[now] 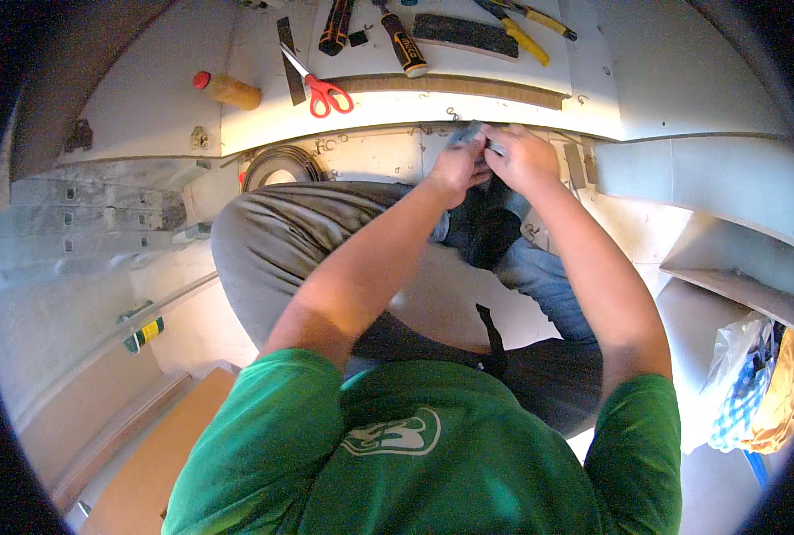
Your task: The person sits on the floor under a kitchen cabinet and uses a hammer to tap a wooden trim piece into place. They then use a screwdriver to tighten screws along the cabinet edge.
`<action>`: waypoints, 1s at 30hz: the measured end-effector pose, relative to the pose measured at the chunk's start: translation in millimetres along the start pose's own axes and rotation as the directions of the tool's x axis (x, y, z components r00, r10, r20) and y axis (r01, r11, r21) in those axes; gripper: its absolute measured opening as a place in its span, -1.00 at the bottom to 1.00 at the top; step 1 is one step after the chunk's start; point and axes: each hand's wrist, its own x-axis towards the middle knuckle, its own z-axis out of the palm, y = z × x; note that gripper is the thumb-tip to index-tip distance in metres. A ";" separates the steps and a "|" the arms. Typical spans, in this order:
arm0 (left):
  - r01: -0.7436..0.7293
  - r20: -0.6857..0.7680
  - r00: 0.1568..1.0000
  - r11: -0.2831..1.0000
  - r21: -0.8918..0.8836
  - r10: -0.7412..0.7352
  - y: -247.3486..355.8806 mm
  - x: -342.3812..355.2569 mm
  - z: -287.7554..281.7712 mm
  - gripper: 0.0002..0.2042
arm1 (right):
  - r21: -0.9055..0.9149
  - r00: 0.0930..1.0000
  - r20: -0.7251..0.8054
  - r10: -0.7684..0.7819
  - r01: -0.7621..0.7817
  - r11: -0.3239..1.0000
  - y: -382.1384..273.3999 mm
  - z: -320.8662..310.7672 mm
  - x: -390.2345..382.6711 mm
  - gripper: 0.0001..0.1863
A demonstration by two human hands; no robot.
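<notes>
My left hand (458, 169) and my right hand (523, 160) meet over my lap, just below the bench's lit front edge. Both have their fingers closed around a small greyish piece (466, 135), blurred and mostly covered, so its kind is unclear. Something thin and pale shows by the right fingertips. On the bench beyond lie scissors with red handles (327, 98), a black-and-orange handled tool (404, 46), a dark rectangular block (466, 36) and yellow-handled pliers (527, 45).
A brown bottle with a red cap (235, 92) lies at the left beside a dark strip (291, 62). A dark coil (281, 167) sits beyond my knee. Plastic bags (743, 383) hang below the right shelf (736, 290); a cardboard box (161, 459) stands lower left.
</notes>
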 end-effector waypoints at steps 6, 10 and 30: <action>-0.295 0.277 0.784 -0.060 0.954 0.556 43.3 -15.5 -43.4 -0.70 | 0.310 0.967 -0.028 0.254 -0.233 0.922 48.7 -19.7 -74.1 -0.49; -0.359 0.586 0.545 -0.464 0.809 0.600 60.8 8.1 -50.7 -0.78 | 0.550 0.932 0.078 0.355 -0.337 0.764 53.7 -28.1 -120.7 -0.48; -0.016 0.310 0.896 -0.673 0.739 0.319 22.4 -33.3 -21.2 -0.16 | 0.678 0.920 0.112 0.375 -0.347 0.648 68.0 -22.1 -140.1 -0.52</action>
